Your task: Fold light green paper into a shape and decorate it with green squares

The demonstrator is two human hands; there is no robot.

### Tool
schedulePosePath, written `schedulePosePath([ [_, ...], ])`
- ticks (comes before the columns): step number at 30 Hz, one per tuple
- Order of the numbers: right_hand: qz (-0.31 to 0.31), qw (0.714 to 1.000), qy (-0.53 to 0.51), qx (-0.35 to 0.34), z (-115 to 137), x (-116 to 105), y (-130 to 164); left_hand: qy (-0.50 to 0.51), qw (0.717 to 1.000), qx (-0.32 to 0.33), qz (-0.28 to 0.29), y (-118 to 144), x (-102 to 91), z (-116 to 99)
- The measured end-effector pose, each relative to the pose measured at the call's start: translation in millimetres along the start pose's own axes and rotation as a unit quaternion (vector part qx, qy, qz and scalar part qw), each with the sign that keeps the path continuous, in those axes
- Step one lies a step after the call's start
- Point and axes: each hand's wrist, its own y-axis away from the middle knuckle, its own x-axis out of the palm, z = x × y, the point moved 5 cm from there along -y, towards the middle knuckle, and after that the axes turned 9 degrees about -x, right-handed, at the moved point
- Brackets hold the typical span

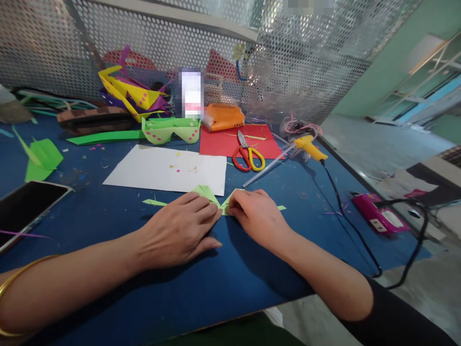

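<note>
Head cam: both hands, left hand and right hand, lie flat pressing the green folded paper on the blue counter, nothing gripped. Fold could go crooked if the paper slides under the fingers.

On the blue desk I see a white sheet and, behind it, green paper glasses. Red-and-yellow scissors lie on a red sheet. A yellow glue gun is at right, a phone at left, and a perforated metal screen behind.
</note>
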Motion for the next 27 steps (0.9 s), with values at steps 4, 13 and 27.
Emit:
schedulePosePath([
  [4,-0.024,0.999,-0.021,0.019,-6,-7,8,0.026,0.999,-0.010,0.026,0,0.0,0],
  [13,0.027,0.996,-0.009,0.084,-11,-3,2,0.040,0.999,-0.013,0.019,3,1.5,0],
  [27,-0.019,0.997,-0.047,0.060,-19,-7,8,0.090,0.994,0.054,0.037,-16,3.9,-5],
])
